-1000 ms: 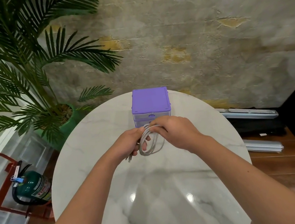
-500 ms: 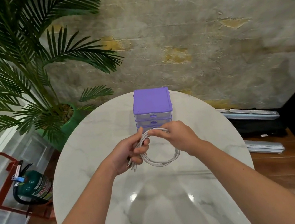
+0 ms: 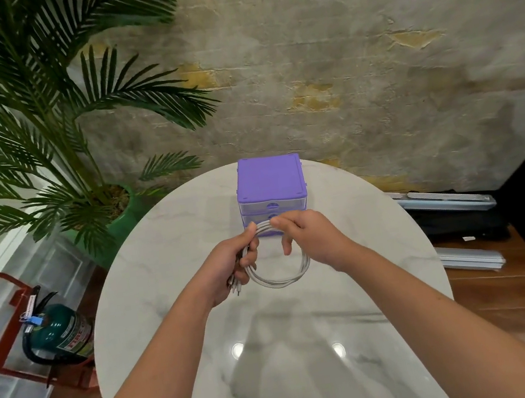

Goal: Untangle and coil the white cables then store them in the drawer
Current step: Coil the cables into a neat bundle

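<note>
White cables (image 3: 280,281) hang as a round coil between both hands, above the white marble table (image 3: 150,287). My left hand (image 3: 229,267) grips the coil's left side, with the plug ends sticking out below its fingers. My right hand (image 3: 312,235) pinches the coil's top strands between thumb and forefinger. Just behind the hands stands the purple drawer unit (image 3: 270,180) with clear drawers, all shut; its lowest part is hidden by my fingers.
A palm in a green pot (image 3: 119,222) stands left of the table. A green fire extinguisher (image 3: 61,331) in a red stand sits on the floor at the left. Grey bars (image 3: 445,201) and a dark bag lie on the floor at the right.
The coil has widened from a narrow loop into a round ring, and both hands have dropped slightly toward me, uncovering more of the drawer fronts.
</note>
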